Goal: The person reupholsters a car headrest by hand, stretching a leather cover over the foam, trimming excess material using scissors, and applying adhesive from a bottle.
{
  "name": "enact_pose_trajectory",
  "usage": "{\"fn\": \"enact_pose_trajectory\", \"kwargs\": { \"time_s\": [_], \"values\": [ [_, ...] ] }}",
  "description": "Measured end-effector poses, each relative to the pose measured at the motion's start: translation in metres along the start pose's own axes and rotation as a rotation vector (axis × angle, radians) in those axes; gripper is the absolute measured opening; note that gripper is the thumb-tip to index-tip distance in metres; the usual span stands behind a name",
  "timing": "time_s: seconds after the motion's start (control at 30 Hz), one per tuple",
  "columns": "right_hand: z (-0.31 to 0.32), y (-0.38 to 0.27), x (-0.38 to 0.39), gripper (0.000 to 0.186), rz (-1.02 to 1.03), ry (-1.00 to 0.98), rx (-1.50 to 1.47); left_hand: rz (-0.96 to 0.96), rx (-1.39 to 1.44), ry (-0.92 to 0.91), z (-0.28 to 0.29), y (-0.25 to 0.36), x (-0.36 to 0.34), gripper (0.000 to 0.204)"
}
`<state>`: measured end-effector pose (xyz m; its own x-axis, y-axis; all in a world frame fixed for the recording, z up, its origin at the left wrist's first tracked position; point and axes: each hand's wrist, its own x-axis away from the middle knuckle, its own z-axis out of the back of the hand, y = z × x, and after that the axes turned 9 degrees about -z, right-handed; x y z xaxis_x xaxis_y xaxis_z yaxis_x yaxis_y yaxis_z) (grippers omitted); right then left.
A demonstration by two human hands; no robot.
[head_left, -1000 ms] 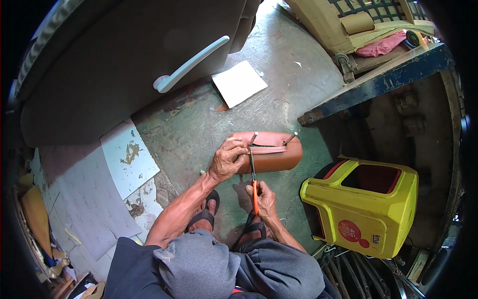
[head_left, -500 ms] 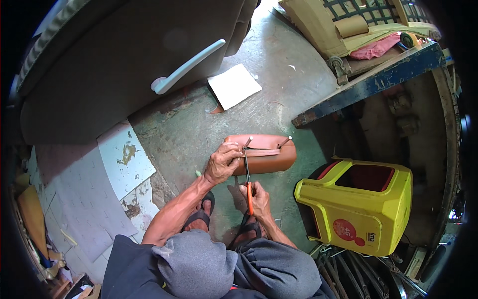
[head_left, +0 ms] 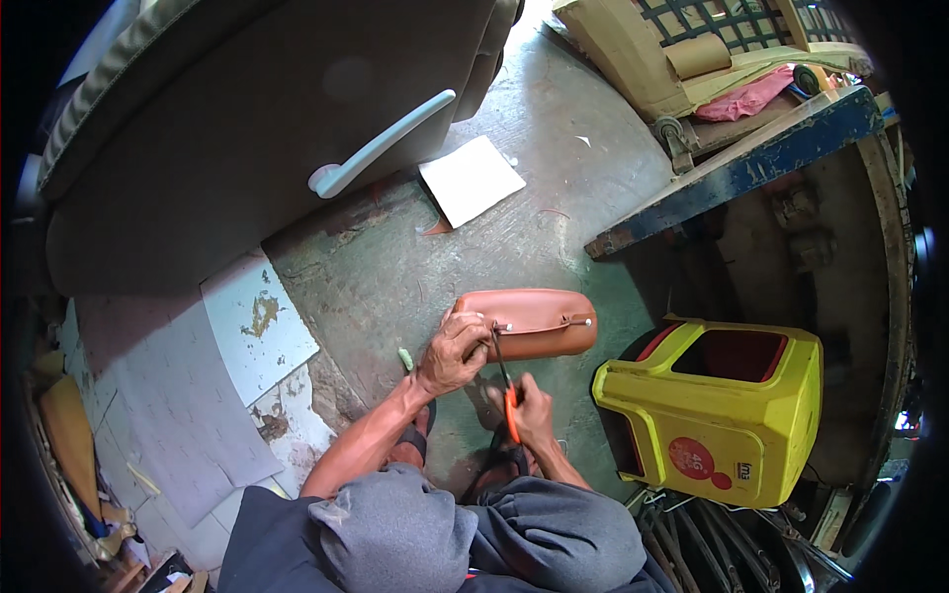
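Observation:
A padded headrest (head_left: 554, 307) covered in brown leather-like material lies in front of me, with two metal posts (head_left: 586, 322) sticking out of its seam. My left hand (head_left: 457, 352) grips its left end, fingers curled over the cover beside the left post. In my right hand (head_left: 535, 413) is a pair of scissors (head_left: 511, 407) with orange handles. Their dark blades point away from me and reach the cover by the left post, close to my left fingertips. Whether the blades are closed on material there is hard to make out.
A yellow plastic box (head_left: 791, 425) stands on the right, below a blue-edged bench (head_left: 771, 163). A large dark upholstered seat (head_left: 217, 148) with a pale lever fills the upper left. A white sheet (head_left: 474, 181) lies on the floor, and a small pale green object (head_left: 405, 359) is near my left wrist.
The headrest has tipped, so its posts now point more toward me and its upper face shows more. The loose strip along the seam is no longer visible. Both hands have shifted slightly right and nearer.

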<state>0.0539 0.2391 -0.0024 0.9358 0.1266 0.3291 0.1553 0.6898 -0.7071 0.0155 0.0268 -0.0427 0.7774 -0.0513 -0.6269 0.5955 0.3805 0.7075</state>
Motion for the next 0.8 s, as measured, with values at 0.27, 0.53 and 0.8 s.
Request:
{"fn": "enact_pose_trajectory", "kwargs": {
  "time_s": [0.27,0.53,0.8],
  "values": [
    [0.069,0.146,0.097,0.05,-0.16,0.354,0.675,0.098,-0.024,-0.038,-0.016,0.005,-0.022,0.045],
    [0.079,-0.044,-0.02,0.052,0.474,0.312,0.337,0.071,-0.236,0.015,-0.009,0.006,-0.014,0.026],
    [0.079,-0.05,-0.098,0.02,0.433,-0.183,0.459,0.139,-0.094,-0.049,-0.008,0.006,-0.023,0.015]
  ]
}}
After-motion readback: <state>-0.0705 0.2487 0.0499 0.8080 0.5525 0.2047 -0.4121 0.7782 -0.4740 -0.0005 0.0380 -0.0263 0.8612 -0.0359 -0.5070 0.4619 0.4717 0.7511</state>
